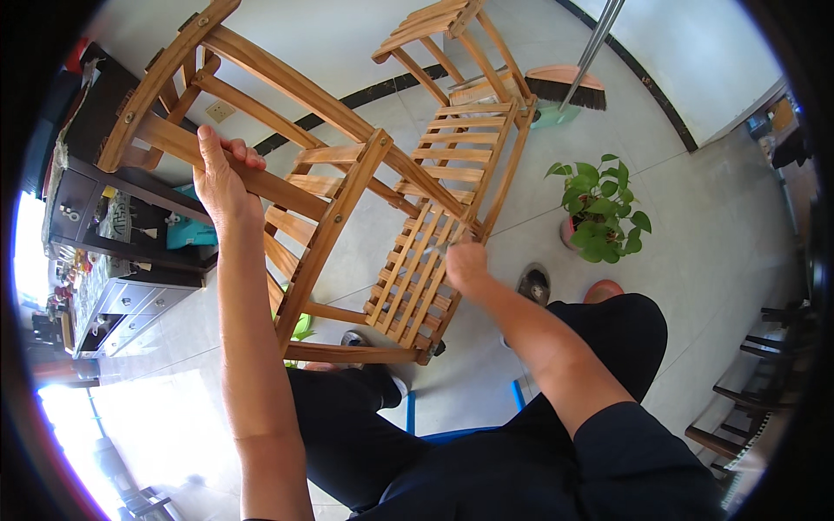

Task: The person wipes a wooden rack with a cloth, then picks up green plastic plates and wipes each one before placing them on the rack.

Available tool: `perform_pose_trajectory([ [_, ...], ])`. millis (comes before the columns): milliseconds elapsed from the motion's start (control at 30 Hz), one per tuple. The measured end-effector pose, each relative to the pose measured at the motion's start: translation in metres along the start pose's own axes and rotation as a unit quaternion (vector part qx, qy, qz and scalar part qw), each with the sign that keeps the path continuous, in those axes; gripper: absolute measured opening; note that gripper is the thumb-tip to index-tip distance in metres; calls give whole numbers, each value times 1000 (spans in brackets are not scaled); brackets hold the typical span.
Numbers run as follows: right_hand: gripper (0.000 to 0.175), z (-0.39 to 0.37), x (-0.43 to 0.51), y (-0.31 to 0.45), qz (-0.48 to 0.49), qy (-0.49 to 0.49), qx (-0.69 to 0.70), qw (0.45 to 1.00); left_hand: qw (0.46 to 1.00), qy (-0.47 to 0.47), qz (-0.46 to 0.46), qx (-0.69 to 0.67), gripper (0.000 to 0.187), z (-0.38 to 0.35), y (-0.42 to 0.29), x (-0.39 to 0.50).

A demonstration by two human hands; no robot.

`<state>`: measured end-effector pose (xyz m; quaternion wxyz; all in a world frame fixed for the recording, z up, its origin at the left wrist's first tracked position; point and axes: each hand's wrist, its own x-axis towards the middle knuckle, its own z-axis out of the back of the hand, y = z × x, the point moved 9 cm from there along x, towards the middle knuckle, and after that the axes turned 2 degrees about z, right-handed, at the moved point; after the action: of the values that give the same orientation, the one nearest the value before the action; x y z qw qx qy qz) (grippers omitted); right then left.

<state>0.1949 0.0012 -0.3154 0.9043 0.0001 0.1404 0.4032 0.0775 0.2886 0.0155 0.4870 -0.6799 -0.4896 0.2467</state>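
Note:
A slatted wooden rack (pixel 335 218) with several tiers stands tilted in front of my knees. My left hand (pixel 225 172) wraps around one of its upper rails (pixel 280 192), thumb pointing up. Lower down, my right hand (pixel 466 266) is closed beside the joint where a long wooden bar (pixel 427 176) meets the lower slatted shelf (pixel 417 273). A small, blurred greyish tool (pixel 436 249) juts left from that fist; its kind is unclear. Farther back, more slats (pixel 462 138) rise to a small top tier (pixel 427 29).
A potted leafy plant (pixel 599 205) stands on the tiles to the right. Behind it are a broom (pixel 567 84) and a green dustpan (pixel 554 117). A dark cabinet (pixel 130 299) lines the left side. Dark wooden chairs (pixel 736 404) are at far right. Below me is a blue stool (pixel 459 435).

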Motion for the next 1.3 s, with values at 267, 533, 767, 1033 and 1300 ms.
perform_pose_trajectory([
  [267,8,-27,-56,83,117,101,38,987,1000,1,2,-14,38,4,2,2],
  [533,8,-13,1,17,16,15,-8,1000,1000,8,-6,-21,39,-4,4,3],
  [767,13,-51,-132,150,228,122,14,966,1000,24,4,0,38,-3,1,2],
  [1033,17,9,-20,86,144,62,24,987,1000,20,-11,16,39,-15,-8,3],
  [1300,16,-62,-35,117,165,85,77,980,999,10,-24,38,41,-21,-11,-2],
])
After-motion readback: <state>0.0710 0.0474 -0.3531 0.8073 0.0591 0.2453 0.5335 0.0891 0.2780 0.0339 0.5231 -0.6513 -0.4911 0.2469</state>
